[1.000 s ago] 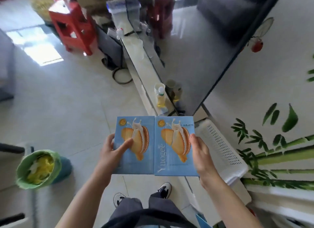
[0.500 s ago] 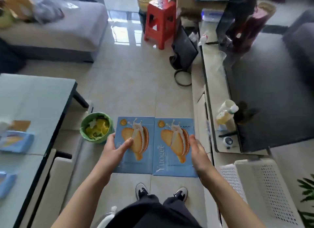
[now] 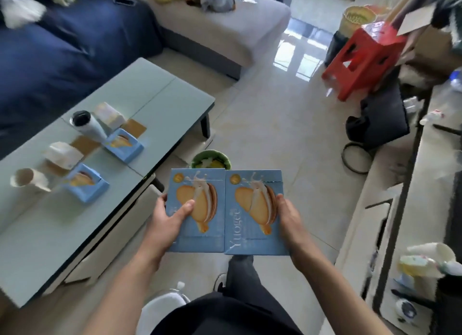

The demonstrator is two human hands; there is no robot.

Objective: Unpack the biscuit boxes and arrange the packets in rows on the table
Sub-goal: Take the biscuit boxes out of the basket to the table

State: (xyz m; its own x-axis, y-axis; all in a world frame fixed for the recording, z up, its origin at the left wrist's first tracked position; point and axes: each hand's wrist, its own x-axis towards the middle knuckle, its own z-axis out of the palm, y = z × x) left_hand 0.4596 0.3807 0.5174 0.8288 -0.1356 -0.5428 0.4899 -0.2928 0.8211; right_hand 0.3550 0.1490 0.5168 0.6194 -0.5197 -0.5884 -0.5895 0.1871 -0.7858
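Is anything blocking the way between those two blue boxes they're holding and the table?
Nothing visible does. The left hand and right hand grip two biscuit boxes side by side over open floor. The table lies to the left; a green bin sits low beside its edge.

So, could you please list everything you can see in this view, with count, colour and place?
held biscuit boxes: two, blue, side by side between the hands
opened boxes: two, blue, on the table
table: one, pale green, left
white packets: two, behind the opened boxes
flask: one, white, lying on table
paper cup: one, on its side, table's left
bin: one, green, on floor
stool: one, red, upper right
left hand: grips the left box
right hand: holds the right box
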